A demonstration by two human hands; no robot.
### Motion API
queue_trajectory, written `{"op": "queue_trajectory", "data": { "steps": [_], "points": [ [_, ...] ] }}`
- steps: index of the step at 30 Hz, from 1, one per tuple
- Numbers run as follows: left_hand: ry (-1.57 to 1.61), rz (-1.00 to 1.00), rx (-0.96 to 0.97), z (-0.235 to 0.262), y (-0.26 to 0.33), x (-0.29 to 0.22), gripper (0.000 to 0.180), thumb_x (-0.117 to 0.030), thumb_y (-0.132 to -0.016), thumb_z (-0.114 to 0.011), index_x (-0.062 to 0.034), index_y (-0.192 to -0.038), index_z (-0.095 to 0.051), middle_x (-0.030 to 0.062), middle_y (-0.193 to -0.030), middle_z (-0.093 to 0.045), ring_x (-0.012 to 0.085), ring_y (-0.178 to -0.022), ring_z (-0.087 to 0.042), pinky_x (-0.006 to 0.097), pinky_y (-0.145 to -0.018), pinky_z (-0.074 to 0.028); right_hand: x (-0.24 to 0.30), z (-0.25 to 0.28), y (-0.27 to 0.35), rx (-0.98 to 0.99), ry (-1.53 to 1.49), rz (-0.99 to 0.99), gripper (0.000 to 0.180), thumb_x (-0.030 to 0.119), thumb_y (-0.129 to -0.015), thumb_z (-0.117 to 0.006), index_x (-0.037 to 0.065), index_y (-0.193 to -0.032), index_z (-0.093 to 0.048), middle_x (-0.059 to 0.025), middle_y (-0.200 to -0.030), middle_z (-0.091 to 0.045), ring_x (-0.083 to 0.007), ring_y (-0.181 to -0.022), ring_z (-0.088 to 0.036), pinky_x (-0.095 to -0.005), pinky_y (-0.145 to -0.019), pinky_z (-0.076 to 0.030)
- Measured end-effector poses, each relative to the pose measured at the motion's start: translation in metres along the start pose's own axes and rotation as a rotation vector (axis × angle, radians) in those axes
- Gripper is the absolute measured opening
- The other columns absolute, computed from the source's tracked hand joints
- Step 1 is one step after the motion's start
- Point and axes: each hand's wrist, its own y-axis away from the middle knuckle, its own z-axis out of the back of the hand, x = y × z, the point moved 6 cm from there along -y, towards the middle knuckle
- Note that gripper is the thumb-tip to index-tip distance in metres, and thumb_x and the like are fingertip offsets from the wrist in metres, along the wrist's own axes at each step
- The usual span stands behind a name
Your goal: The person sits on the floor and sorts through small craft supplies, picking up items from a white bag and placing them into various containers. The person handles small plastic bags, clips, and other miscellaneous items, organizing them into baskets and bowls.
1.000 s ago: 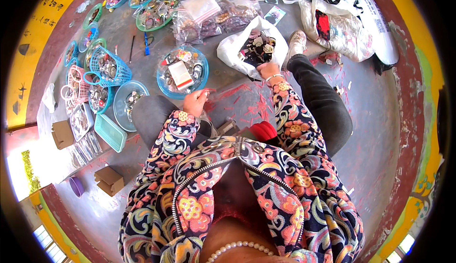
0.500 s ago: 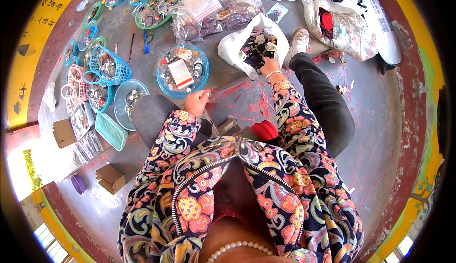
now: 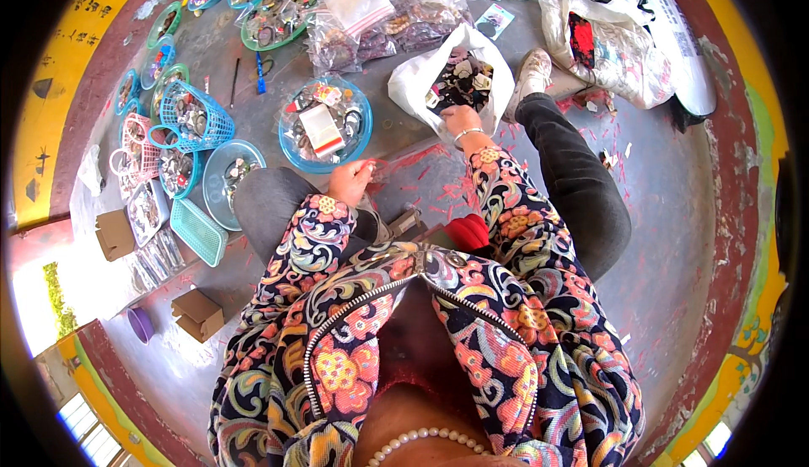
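Note:
My right hand (image 3: 462,121), with a bracelet at the wrist, is at the near side of an open white plastic bag (image 3: 408,86). Its fingers look curled, and their tips are hidden at the bag's mouth. Inside the bag lies a heap of small black and pale pieces (image 3: 466,77). By my left knee, my left hand (image 3: 349,181) is closed in a pinch; what it holds, if anything, is too small to make out. Beyond that hand stands a blue basin (image 3: 286,148) of small packaged items, with a white and red box (image 3: 321,131) on top.
Several filled basins and baskets crowd the left, among them a blue basket (image 3: 222,127) and a flat green tray (image 3: 199,233). Clear packets (image 3: 404,29) lie beyond the basin. A second white bag (image 3: 634,67) lies far right. Red scraps (image 3: 430,182) litter the floor between my legs.
My right hand has drawn back from the dark pieces, toward me and slightly left, to the bag's near edge. My left hand stays almost where it was.

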Motion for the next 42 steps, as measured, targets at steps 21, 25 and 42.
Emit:
{"op": "queue_trajectory", "data": {
  "steps": [21, 25, 42],
  "points": [
    [0.018, -0.054, -0.041, 0.001, 0.003, -0.005, 0.024, -0.02, -0.083, -0.051, -0.0036, -0.098, -0.062, 0.0074, -0.07, -0.063, 0.0111, -0.063, -0.059, 0.025, -0.058, -0.046, -0.02, 0.029, -0.001, -0.008, -1.72, -0.239, 0.01, 0.011, -0.075, -0.06, 0.015, -0.079, -0.052, 0.0029, -0.068, -0.054, -0.0122, -0.057, -0.054, -0.0254, -0.047, -0.04],
    [0.003, 0.035, -0.031, 0.005, 0.007, -0.004, 0.024, -0.015, -0.086, -0.049, 0.0004, -0.098, -0.061, 0.0055, -0.083, -0.062, 0.0093, -0.074, -0.058, 0.023, -0.066, -0.049, 0.013, 0.052, 0.007, 0.047, -1.858, -0.12, 0.013, 0.007, -0.076, -0.056, 0.015, -0.086, -0.053, 0.0015, -0.07, -0.055, -0.0133, -0.067, -0.056, -0.0271, -0.053, -0.041],
    [-0.198, -0.042, -0.061, 0.015, 0.014, -0.012, 0.023, -0.021, -0.084, -0.049, -0.0093, -0.097, -0.064, 0.0064, -0.067, -0.062, 0.0088, -0.059, -0.057, 0.024, -0.056, -0.045, 0.114, 0.118, 0.065, 0.393, -1.989, 0.315, 0.037, 0.001, -0.077, -0.055, -0.003, -0.113, -0.047, -0.0098, -0.088, -0.06, -0.0188, -0.08, -0.059, -0.0303, -0.072, -0.05]
  ]
}}
